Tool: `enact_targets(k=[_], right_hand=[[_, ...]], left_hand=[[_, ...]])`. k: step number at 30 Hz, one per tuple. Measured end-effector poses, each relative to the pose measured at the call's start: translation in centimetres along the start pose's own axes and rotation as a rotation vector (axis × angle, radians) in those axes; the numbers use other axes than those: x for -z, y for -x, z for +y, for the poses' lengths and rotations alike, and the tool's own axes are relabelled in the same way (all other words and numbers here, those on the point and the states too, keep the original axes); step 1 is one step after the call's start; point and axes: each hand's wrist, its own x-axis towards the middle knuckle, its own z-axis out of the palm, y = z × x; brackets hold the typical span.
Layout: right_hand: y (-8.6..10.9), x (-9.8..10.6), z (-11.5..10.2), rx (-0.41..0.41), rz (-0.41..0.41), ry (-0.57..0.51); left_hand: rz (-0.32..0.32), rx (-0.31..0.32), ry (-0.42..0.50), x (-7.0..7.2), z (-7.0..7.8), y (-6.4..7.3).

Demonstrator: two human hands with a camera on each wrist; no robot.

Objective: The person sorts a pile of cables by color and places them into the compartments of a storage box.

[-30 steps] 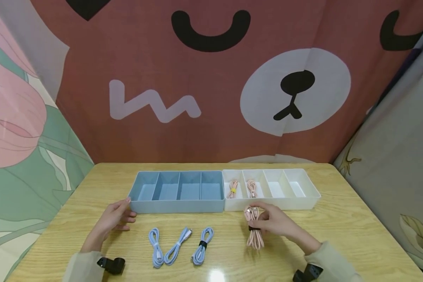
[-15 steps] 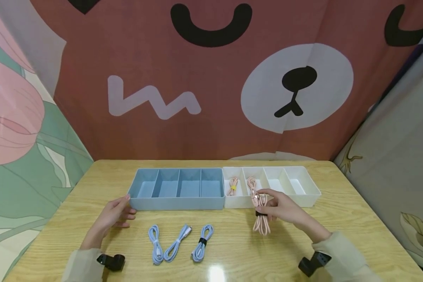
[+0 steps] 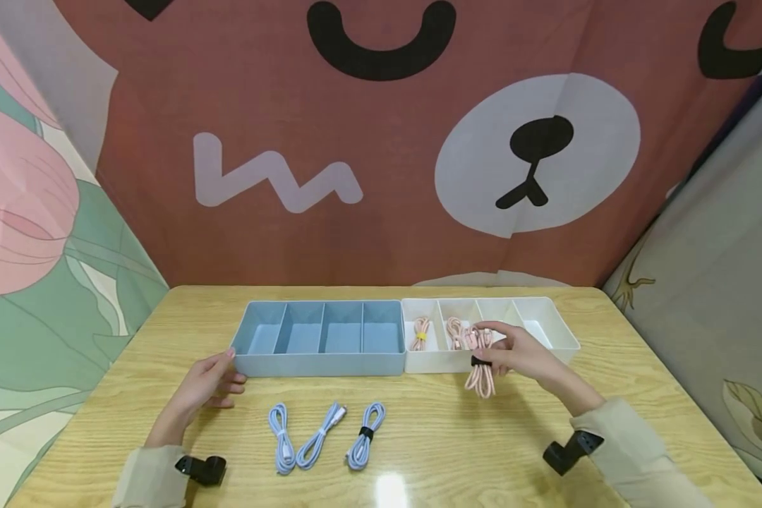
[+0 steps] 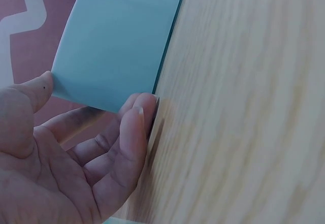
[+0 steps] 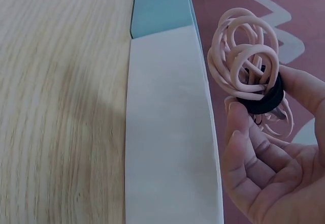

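Note:
My right hand (image 3: 513,354) pinches a coiled pink cable (image 3: 480,382) by its black strap (image 5: 264,98). The bundle is held in front of and above the near wall of the white divided box (image 3: 433,363), around its second and third compartments. Pink cables lie in that box: one with a yellow tie (image 3: 420,333) in the leftmost compartment, another pink coil (image 3: 454,331) in the second. My left hand (image 3: 204,382) rests at the left end of the blue divided box (image 3: 320,365), thumb at the rim and relaxed fingers by the end wall in the left wrist view.
In front of the blue box, three light-blue coiled cables lie on the wooden table (image 3: 444,444): a left coil (image 3: 281,439), a middle coil (image 3: 319,439) and a black-strapped coil (image 3: 365,437). Both boxes stand end to end before a patterned curtain (image 3: 381,233).
My right hand has carried the pink cable right and away from me, from before the white box's second compartment to above its front wall. The left hand stays at the blue box.

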Motion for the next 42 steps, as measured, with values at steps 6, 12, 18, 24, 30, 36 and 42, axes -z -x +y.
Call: enact_targets(k=[6, 12, 18, 24, 30, 36, 42], right_hand=[[-0.2, 1.3, 0.3, -0.024, 0.042, -0.022], [-0.7, 2.7, 0.9, -0.057, 0.084, 0.013], [-0.9, 3.8, 1.0, -0.08, 0.114, 0.04], [-1.4, 4.9, 1.0, -0.109, 0.095, 0.013], [-2.2, 6.3, 1.9, -0.126, 0.097, 0.028], [-3.1, 7.1, 2.9, -0.15, 0.11, 0.037], [-3.7, 7.6, 3.2, -0.158, 0.122, 0.037]], left_hand=[[0.003, 0.002, 0.002, 0.0, 0.0, 0.0], [0.002, 0.005, 0.004, 0.0, 0.1, 0.1], [0.003, 0.012, 0.0, -0.1, 0.1, 0.2], [0.006, 0.014, -0.005, 0.0, 0.0, 0.0], [0.0, 0.015, -0.004, 0.1, 0.0, 0.0], [-0.001, 0.016, 0.001, 0.1, 0.0, 0.1], [0.0, 0.007, -0.007, 0.1, 0.1, 0.1]])
